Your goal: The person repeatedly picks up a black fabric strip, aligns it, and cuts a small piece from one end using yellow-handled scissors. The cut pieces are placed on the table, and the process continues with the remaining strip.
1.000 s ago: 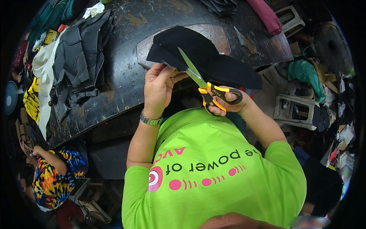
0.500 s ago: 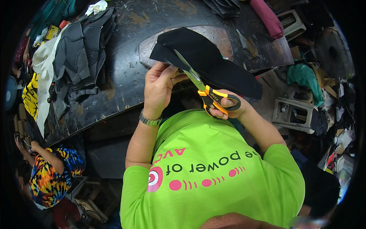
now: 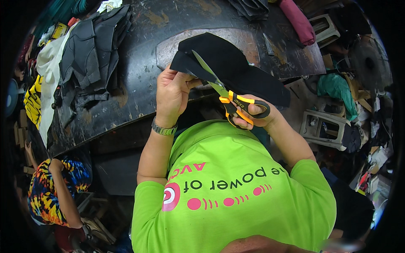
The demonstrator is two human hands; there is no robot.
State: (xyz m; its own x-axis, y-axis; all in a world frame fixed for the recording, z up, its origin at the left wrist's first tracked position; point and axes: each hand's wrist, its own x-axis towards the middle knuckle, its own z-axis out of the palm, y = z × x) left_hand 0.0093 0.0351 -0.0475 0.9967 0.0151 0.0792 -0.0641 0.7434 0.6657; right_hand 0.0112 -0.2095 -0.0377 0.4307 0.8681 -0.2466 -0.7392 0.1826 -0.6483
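Observation:
A piece of black fabric (image 3: 223, 59) hangs over the near edge of the dark table, part of it on a worn board (image 3: 168, 44). My left hand (image 3: 174, 90) pinches the fabric's left corner between thumb and fingers; a watch is on that wrist. In my right hand (image 3: 257, 114) are scissors (image 3: 230, 100) with orange and black handles, thumb and fingers through the loops. Their blades are parted and point up and left, the upper one across the front of the fabric. The lower blade is partly hidden behind the fabric edge near my left fingertips.
Stacked dark grey cut pieces (image 3: 86, 55) and white cloth (image 3: 48, 80) lie at the table's left. A maroon roll (image 3: 297, 23) rests at the far right. Plastic stools (image 3: 325, 128), a green bag (image 3: 337, 92) and a fan stand right. A person in a colourful shirt (image 3: 46, 194) sits lower left.
My left hand has shifted slightly left and down along the fabric's corner. The scissors have moved a little right, their blades still parted. At lower left the other person's arm has swung down.

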